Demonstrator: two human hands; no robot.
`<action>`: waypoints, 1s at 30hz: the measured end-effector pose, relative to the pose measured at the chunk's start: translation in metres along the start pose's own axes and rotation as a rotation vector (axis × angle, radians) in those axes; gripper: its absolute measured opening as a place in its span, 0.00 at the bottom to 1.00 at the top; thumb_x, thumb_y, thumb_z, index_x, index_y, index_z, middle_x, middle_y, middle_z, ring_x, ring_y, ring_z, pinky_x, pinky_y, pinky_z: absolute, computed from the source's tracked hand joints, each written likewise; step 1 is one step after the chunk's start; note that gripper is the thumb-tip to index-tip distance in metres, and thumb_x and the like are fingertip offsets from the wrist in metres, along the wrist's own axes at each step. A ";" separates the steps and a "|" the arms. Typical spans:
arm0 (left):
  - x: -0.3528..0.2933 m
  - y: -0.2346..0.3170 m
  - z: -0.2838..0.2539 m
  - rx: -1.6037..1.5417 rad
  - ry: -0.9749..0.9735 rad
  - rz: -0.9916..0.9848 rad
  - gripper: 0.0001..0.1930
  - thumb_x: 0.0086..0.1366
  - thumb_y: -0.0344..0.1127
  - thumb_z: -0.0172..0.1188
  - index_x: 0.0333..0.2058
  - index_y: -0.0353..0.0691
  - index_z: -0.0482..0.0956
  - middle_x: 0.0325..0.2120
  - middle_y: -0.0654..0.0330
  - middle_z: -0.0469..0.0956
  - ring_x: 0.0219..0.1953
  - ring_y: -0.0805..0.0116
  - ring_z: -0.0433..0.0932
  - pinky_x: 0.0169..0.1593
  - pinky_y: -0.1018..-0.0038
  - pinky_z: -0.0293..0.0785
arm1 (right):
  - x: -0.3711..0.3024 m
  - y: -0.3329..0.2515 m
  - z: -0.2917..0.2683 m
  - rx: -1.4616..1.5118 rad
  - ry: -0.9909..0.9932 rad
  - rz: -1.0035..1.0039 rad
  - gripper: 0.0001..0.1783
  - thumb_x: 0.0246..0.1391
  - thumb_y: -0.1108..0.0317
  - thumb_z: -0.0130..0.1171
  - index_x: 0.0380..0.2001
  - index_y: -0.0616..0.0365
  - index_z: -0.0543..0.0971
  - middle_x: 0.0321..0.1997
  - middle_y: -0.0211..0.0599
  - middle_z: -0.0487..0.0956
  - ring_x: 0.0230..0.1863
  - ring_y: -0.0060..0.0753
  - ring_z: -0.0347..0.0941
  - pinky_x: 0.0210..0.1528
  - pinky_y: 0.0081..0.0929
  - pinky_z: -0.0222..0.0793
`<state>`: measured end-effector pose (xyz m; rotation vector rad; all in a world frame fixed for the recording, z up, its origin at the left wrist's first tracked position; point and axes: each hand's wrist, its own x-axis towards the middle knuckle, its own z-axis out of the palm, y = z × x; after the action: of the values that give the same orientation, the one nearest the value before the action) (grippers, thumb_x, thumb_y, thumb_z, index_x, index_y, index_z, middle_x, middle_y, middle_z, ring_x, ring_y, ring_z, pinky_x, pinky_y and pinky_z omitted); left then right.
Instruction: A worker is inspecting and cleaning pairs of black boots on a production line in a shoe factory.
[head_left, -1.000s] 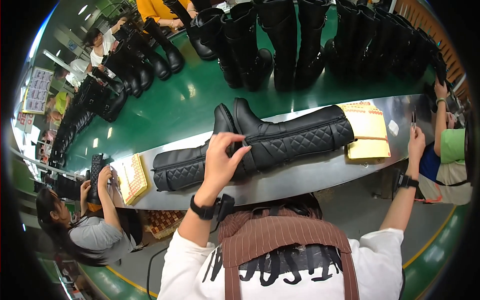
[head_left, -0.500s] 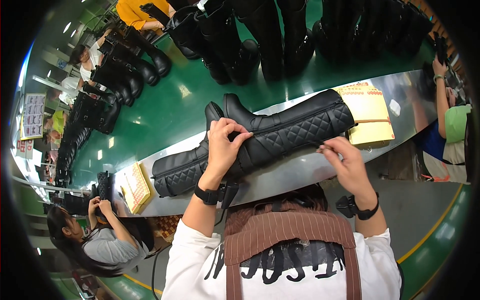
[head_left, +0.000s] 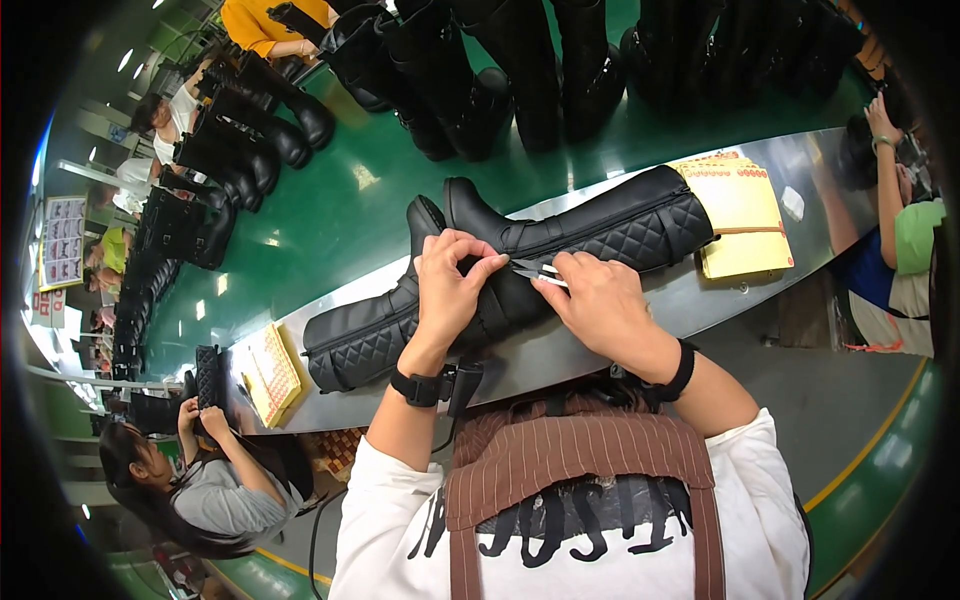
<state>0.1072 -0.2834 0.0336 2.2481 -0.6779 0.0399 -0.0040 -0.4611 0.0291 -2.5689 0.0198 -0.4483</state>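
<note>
A tall black boot (head_left: 630, 215) with a quilted panel and a long zipper lies on its side on the metal ledge before me. My left hand (head_left: 448, 285) rests over its ankle, thumb and forefinger pinched beside the zipper; whatever is between them is too small to make out. Close to that pinch, my right hand (head_left: 610, 310) grips a pair of small scissors (head_left: 545, 274) with pale handles. Their dark, pointed blades are at the left fingertips, over the boot. A matching boot (head_left: 360, 335) lies to the left, partly behind my left hand and forearm.
A banded stack of yellow cards (head_left: 745, 220) lies right of the boots, with a crumpled white scrap (head_left: 792, 206) beside it. More yellow cards (head_left: 272, 375) lie left. Upright black boots (head_left: 510, 70) line the green surface (head_left: 400, 190) beyond. Co-workers (head_left: 215, 490) work at both sides.
My right hand has moved left from the boot's upper shaft to beside my left hand, bringing the scissors to the pinched fingers. My left hand stays pinched near the zipper.
</note>
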 end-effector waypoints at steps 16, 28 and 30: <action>-0.015 0.013 -0.032 -0.412 0.098 -0.190 0.05 0.54 0.29 0.69 0.27 0.35 0.82 0.30 0.63 0.77 0.33 0.71 0.74 0.39 0.77 0.68 | -0.015 0.058 -0.100 -0.096 0.301 0.337 0.14 0.57 0.56 0.61 0.32 0.56 0.76 0.31 0.43 0.79 0.33 0.51 0.78 0.35 0.43 0.72; -0.135 -0.028 -0.089 -0.654 -0.502 -0.853 0.16 0.69 0.37 0.58 0.48 0.29 0.79 0.38 0.54 0.83 0.34 0.69 0.81 0.39 0.72 0.79 | -0.017 0.258 -0.162 -0.543 0.421 0.221 0.18 0.60 0.58 0.58 0.46 0.62 0.79 0.42 0.50 0.81 0.40 0.51 0.79 0.42 0.39 0.73; -0.142 -0.031 -0.076 -0.925 -0.410 -0.978 0.22 0.71 0.42 0.55 0.55 0.27 0.72 0.44 0.47 0.81 0.43 0.60 0.82 0.48 0.65 0.81 | -0.031 0.197 -0.145 0.089 0.143 0.548 0.21 0.60 0.55 0.58 0.31 0.66 0.82 0.29 0.41 0.82 0.26 0.38 0.80 0.31 0.32 0.73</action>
<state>0.0140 -0.1491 0.0330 1.4484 0.2628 -1.0126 -0.0652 -0.6993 0.0368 -2.3077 0.7161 -0.4037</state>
